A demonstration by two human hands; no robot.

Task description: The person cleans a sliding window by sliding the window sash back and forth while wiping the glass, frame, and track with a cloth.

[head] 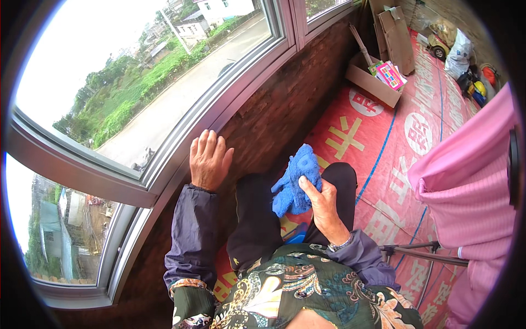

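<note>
My right hand (327,207) grips a bunched blue terry cloth (299,181) above my knees, the thumb pressed on top of it. The cloth hangs folded, with a loose end to the left. My left hand (207,161) lies palm down at the lower edge of the window frame (172,168), its fingers extended and holding nothing. Beyond the frame is a glass pane (135,94) with a road and greenery outside. Dark sleeve covers (193,230) reach to both wrists, and a metal-banded watch (340,242) circles the right one.
Below the window runs a rough brown wall (263,111). Red printed sheeting (370,164) covers the floor. A cardboard box (374,84) with booklets stands by the wall. Pink fabric (464,189) hangs at right, near thin metal legs (427,255). Bags and toys (460,57) lie farther back.
</note>
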